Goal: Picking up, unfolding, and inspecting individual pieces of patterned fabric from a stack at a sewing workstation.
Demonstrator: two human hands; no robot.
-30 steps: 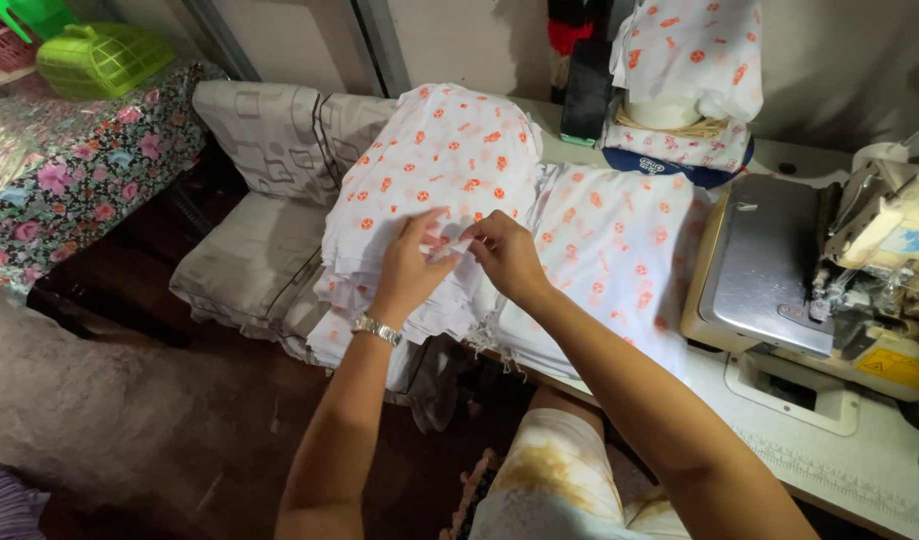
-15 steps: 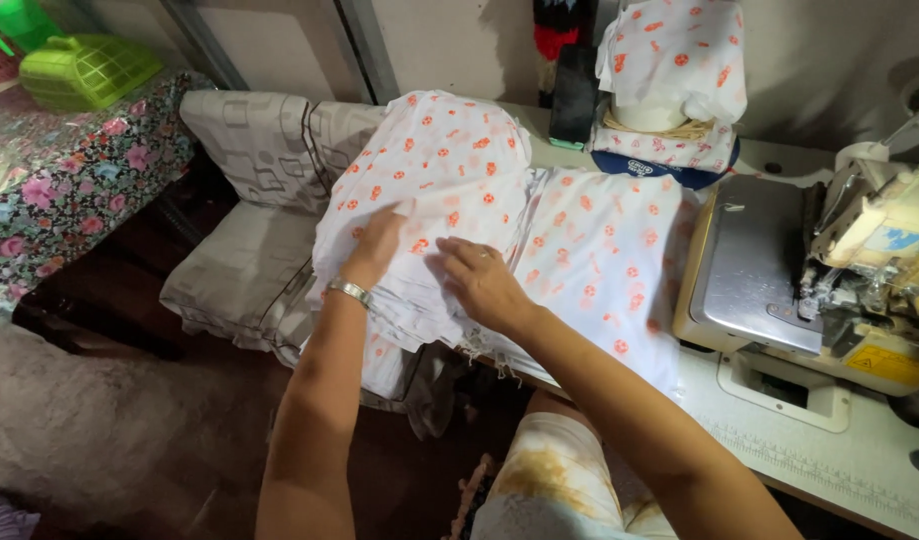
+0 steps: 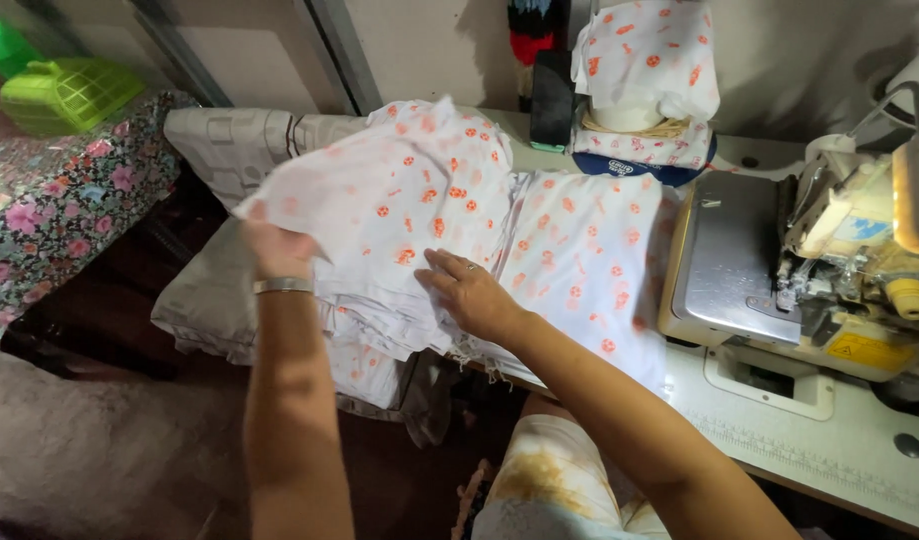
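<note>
A pile of white cloth pieces with orange dots (image 3: pixel 579 250) lies on the sewing table's left end. My left hand (image 3: pixel 274 250), with a metal bangle on the wrist, grips the left edge of the top cloth piece (image 3: pixel 399 190) and lifts it off the pile. My right hand (image 3: pixel 469 290) presses flat on the cloth below, fingers spread, near the pile's front edge.
A sewing machine (image 3: pixel 839 260) stands on the white table (image 3: pixel 779 440) to the right. More dotted cloth (image 3: pixel 649 50) drapes over a thread cone at the back. A grey cushioned seat (image 3: pixel 209 300) sits left, with a floral cloth (image 3: pixel 59 210) and green basket (image 3: pixel 64 90) beyond.
My left hand has moved left and taken hold of the top piece's edge, lifting it. My right hand slid slightly right and flattened on the pile.
</note>
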